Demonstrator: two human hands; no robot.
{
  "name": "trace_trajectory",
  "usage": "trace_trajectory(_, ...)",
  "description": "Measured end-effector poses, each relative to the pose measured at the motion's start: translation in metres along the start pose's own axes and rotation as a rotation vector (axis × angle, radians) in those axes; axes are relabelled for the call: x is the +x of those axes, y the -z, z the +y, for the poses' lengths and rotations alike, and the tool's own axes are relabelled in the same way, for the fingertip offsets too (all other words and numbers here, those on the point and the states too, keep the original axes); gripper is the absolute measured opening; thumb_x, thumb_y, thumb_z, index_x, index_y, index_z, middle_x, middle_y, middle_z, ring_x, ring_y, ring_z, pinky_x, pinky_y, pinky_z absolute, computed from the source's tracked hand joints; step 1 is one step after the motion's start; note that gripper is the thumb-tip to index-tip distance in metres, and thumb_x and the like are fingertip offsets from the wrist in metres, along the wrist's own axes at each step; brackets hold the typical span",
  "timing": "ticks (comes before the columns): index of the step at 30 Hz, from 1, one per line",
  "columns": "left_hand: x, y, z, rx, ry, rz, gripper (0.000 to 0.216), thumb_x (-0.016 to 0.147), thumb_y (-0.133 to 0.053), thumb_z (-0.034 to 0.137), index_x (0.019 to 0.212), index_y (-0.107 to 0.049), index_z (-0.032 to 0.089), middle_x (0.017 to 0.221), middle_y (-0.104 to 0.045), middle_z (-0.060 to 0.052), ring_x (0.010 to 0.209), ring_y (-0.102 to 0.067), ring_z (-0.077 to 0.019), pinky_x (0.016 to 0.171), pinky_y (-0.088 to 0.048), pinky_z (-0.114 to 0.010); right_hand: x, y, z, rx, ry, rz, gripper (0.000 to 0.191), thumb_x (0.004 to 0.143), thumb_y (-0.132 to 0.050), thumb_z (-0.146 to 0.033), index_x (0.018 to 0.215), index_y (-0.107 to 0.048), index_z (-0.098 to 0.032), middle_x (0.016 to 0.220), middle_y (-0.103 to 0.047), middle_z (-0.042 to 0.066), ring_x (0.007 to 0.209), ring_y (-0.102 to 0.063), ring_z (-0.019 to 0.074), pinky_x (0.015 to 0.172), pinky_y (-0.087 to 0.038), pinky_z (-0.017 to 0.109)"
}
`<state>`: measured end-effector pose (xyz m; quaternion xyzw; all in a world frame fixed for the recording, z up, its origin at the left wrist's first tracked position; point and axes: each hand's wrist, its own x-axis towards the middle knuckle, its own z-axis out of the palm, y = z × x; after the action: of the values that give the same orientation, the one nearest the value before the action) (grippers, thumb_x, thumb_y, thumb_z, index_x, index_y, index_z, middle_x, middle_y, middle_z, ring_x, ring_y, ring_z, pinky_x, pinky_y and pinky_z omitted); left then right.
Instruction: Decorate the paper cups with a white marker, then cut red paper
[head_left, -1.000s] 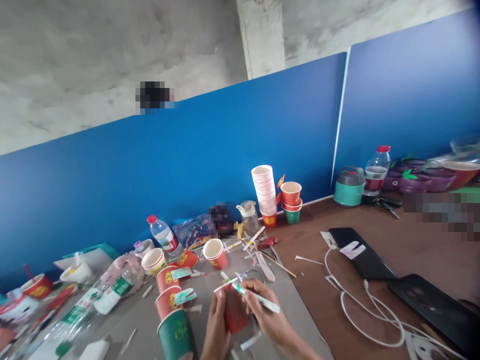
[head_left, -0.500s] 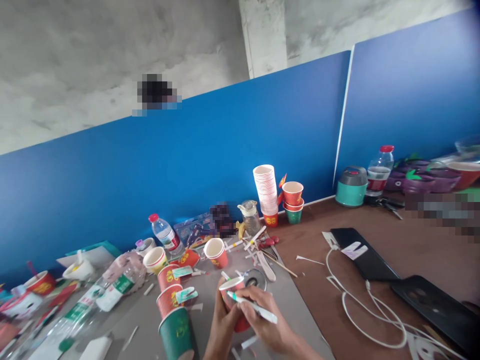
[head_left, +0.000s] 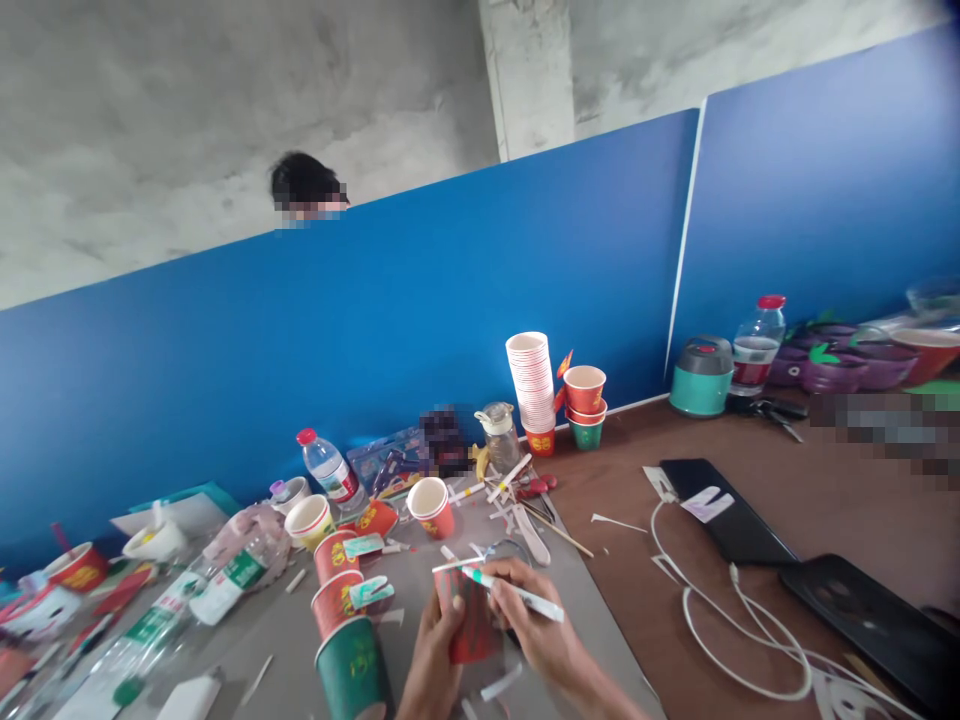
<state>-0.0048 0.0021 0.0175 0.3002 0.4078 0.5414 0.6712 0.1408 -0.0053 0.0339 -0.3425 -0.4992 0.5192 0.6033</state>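
Observation:
A red paper cup with dark streaks on its side is gripped by my left hand, thumb across its front. Between the fingers of my right hand is a white marker with a teal band near its tip. The marker's tip is close to the cup's rim; whether it touches I cannot tell. Left of my hands lie two red paper cups and a green paper cup in a row. Behind my hands stands another red paper cup.
Paper strips, sticks and red-handled scissors lie beyond my hands. A tall stack of cups stands by the blue partition. Bottles crowd the left. At right are black phones and a white cable. A person's head shows above the partition.
The held cup has tipped so its side faces me and its opening no longer shows. My right hand and the marker have shifted slightly right and up.

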Motion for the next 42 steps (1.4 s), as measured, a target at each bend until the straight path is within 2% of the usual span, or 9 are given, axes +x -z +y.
trace_trajectory(5, 0.0, 0.007, 0.001, -0.078, 0.053, 0.071, 0.032, 0.058, -0.078, 0.035, 0.082, -0.072, 0.015, 0.084, -0.074, -0.01, 0.081, -0.068, -0.0259, 0.087, -0.049, -0.039, 0.006, 0.003, 0.009, -0.054, -0.036, 0.103, 0.038, 0.081, -0.052, -0.052, 0.084, -0.062, -0.015, 0.056, -0.049, -0.003, 0.045, -0.044, 0.0089, 0.043, -0.039, 0.02)
trace_trajectory(10, -0.001, 0.009, -0.001, -0.119, 0.064, 0.051, 0.033, 0.062, -0.076, 0.032, 0.09, -0.071, 0.015, 0.091, -0.074, -0.01, 0.089, -0.067, -0.0268, 0.09, -0.047, -0.04, 0.008, 0.005, 0.018, -0.111, -0.038, 0.106, 0.04, 0.08, -0.052, -0.053, 0.089, -0.064, -0.015, 0.066, -0.056, 0.001, 0.049, -0.046, 0.0102, 0.044, -0.039, 0.021)
trace_trajectory(14, -0.002, 0.004, 0.002, -0.144, 0.021, 0.059, 0.032, 0.064, -0.074, 0.034, 0.09, -0.07, 0.015, 0.09, -0.074, -0.009, 0.083, -0.068, -0.025, 0.088, -0.048, -0.042, 0.004, 0.004, 0.013, -0.084, -0.031, 0.137, 0.04, 0.08, -0.053, -0.054, 0.084, -0.063, -0.015, 0.058, -0.05, -0.001, 0.046, -0.043, 0.0104, 0.043, -0.038, 0.021)
trace_trajectory(17, -0.003, 0.0, 0.004, -0.158, 0.012, 0.022, 0.035, 0.063, -0.075, 0.034, 0.094, -0.069, 0.017, 0.093, -0.073, -0.009, 0.082, -0.068, -0.0235, 0.084, -0.05, -0.04, 0.001, 0.003, 0.004, -0.056, -0.003, 0.102, 0.038, 0.081, -0.053, -0.052, 0.086, -0.062, -0.016, 0.057, -0.049, -0.002, 0.047, -0.044, 0.0108, 0.045, -0.04, 0.023)
trace_trajectory(22, -0.003, -0.002, 0.003, -0.14, 0.007, -0.003, 0.036, 0.061, -0.077, 0.036, 0.091, -0.07, 0.017, 0.09, -0.073, -0.008, 0.079, -0.067, -0.0198, 0.075, -0.052, -0.029, -0.004, 0.001, -0.005, -0.093, 0.076, -0.02, 0.032, 0.085, -0.05, -0.046, 0.092, -0.062, -0.017, 0.064, -0.051, 0.0, 0.054, -0.048, 0.0125, 0.052, -0.042, 0.024)
trace_trajectory(27, -0.002, 0.0, 0.001, -0.114, 0.018, -0.003, 0.036, 0.059, -0.078, 0.036, 0.089, -0.071, 0.017, 0.089, -0.073, -0.008, 0.079, -0.067, -0.0198, 0.074, -0.051, -0.028, -0.005, 0.001, -0.008, -0.118, 0.077, -0.064, 0.033, 0.086, -0.048, -0.045, 0.097, -0.06, -0.017, 0.066, -0.051, 0.001, 0.056, -0.048, 0.0127, 0.052, -0.041, 0.024)
trace_trajectory(31, -0.002, -0.001, 0.001, -0.088, 0.012, 0.023, 0.035, 0.06, -0.077, 0.037, 0.088, -0.07, 0.016, 0.086, -0.073, -0.007, 0.077, -0.067, -0.0194, 0.071, -0.052, -0.028, -0.005, 0.001, -0.006, -0.137, 0.032, -0.088, 0.032, 0.085, -0.049, -0.045, 0.086, -0.062, -0.016, 0.065, -0.053, 0.0, 0.055, -0.048, 0.0115, 0.052, -0.04, 0.022)
trace_trajectory(37, -0.002, -0.001, 0.001, -0.09, 0.02, 0.006, 0.037, 0.058, -0.079, 0.034, 0.089, -0.07, 0.016, 0.087, -0.073, -0.009, 0.078, -0.067, -0.0202, 0.072, -0.052, -0.028, -0.001, 0.001, 0.001, -0.04, 0.005, -0.009, 0.034, 0.084, -0.05, -0.048, 0.085, -0.062, -0.016, 0.062, -0.054, 0.0, 0.053, -0.051, 0.0116, 0.054, -0.043, 0.025)
trace_trajectory(42, -0.001, -0.001, 0.001, -0.087, 0.016, 0.018, 0.032, 0.059, -0.079, 0.033, 0.085, -0.07, 0.017, 0.083, -0.073, -0.006, 0.075, -0.067, -0.0183, 0.071, -0.052, -0.026, 0.003, 0.001, 0.0, 0.039, -0.091, 0.002, 0.038, 0.078, -0.056, -0.052, 0.075, -0.061, -0.015, 0.055, -0.053, -0.002, 0.043, -0.046, 0.0089, 0.044, -0.038, 0.021)
